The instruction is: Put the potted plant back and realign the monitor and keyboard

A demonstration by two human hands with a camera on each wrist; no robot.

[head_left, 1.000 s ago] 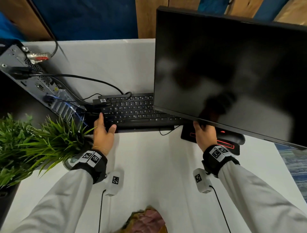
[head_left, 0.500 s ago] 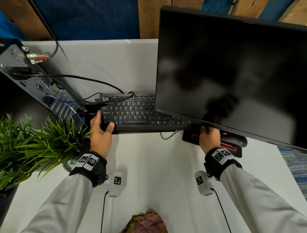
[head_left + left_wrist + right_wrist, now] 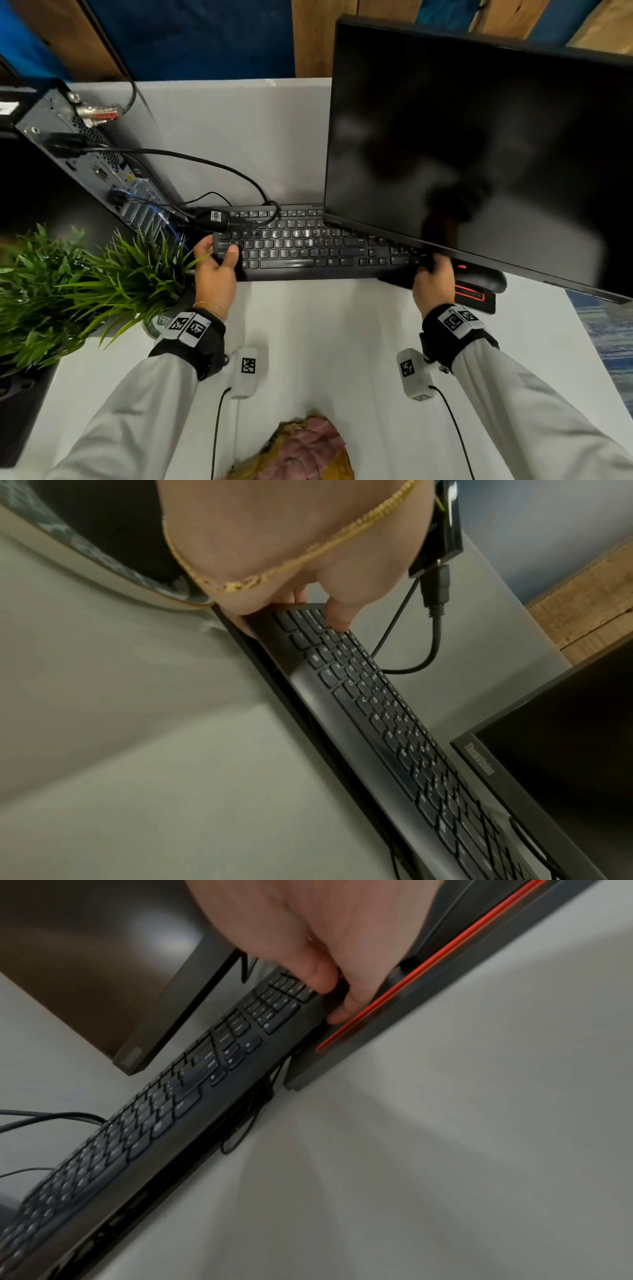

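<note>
Here the left hand [image 3: 215, 274] grips the left end of the black keyboard [image 3: 301, 246]: in the left wrist view its thumb presses down on the keys at that end while the other fingers curl round the short edge and under it. The right hand [image 3: 433, 284] pinches the right end the same way, thumb on the number keys and fingers wrapped beneath the edge, as the right wrist view shows. The keyboard lies across the middle of the white table [image 3: 325, 342], its long side parallel to the near edge, and its right part is hidden under the lower edge of the black monitor [image 3: 479, 154]. In both wrist views the front edge of the keyboard stands a little off the table, with a dark gap and a thin cord showing beneath it.

Just beside the right hand, towards the table's right edge, sits a flat black base with a red stripe [image 3: 471, 294], and the right fingers touch its side. A dark mouse [image 3: 486, 279] rests on that base. At the table's left edge a computer case [image 3: 85, 150] lies tilted, with black cables [image 3: 205, 162] running from it to an adapter [image 3: 219, 219] that lies on the keyboard's far left corner. A green plant [image 3: 78, 284] stands at the near left, close to the left wrist.
</note>
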